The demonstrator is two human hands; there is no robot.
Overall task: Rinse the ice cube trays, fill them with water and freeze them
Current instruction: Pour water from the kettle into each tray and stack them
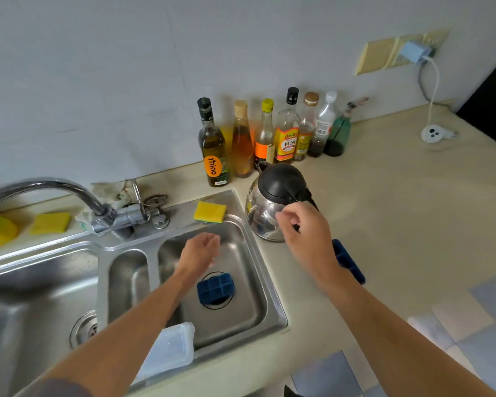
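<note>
Both our hands are empty: right hand [304, 224], fingers loosely curled, reaches at the kettle [272, 202] handle; left hand [201, 250] hangs relaxed over the sink [258, 282], where one blue ice tray [216, 288] lies; another [348, 262] sits on the counter [398, 210].

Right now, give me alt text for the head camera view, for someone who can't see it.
A person's right hand reaches at a steel kettle on a beige counter, while the left hand hovers over a sink basin holding a blue ice cube tray. A second blue tray lies beside the kettle.
</note>
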